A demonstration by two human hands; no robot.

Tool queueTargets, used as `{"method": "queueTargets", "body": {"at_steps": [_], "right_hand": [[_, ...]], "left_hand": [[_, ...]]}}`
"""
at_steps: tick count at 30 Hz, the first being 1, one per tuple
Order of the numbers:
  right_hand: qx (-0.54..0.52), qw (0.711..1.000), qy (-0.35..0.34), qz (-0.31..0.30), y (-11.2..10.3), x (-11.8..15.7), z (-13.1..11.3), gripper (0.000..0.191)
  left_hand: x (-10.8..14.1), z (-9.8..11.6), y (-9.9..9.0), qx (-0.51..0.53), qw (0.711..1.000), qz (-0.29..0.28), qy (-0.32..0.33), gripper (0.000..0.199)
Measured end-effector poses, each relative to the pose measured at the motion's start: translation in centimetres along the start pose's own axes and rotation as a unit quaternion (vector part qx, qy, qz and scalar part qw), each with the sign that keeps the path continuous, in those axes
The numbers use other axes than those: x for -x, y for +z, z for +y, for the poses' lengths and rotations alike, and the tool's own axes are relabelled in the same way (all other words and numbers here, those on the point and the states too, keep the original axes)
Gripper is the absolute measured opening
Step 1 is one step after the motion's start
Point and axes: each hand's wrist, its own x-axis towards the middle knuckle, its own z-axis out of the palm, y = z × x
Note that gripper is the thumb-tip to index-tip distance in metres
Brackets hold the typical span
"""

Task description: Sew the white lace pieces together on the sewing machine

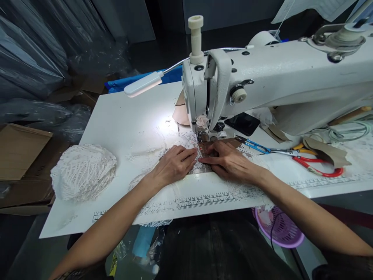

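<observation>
White lace (188,140) is steadied on the bench (122,116) by the left hand (177,161) and right hand (229,160), close before the sewing machine (271,74); whether either grip is closed cannot be told. Puckering could be caused by uneven pulling, injury by straying nearer.

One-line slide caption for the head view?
Left hand and right hand on white lace at a sewing machine, lit lamp alongside.

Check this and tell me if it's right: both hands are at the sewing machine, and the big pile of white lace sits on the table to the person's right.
The side is wrong: in the head view, the pile of white lace sits on the table to the person's left.
</observation>
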Motion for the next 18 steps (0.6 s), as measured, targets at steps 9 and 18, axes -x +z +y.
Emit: {"method": "queueTargets", "body": {"at_steps": [9,18], "right_hand": [[0.049,0.999,0.003,-0.007,-0.2,-0.2,-0.7,0.034],[0.049,0.999,0.004,-0.013,-0.2,-0.2,-0.7,0.034]], "left_hand": [[-0.5,-0.1,-1.3,-0.04,0.999,0.025,-0.005,0.018],[-1.5,-2.4,-0.5,-0.07,0.993,-0.053,0.084,0.022]]}}
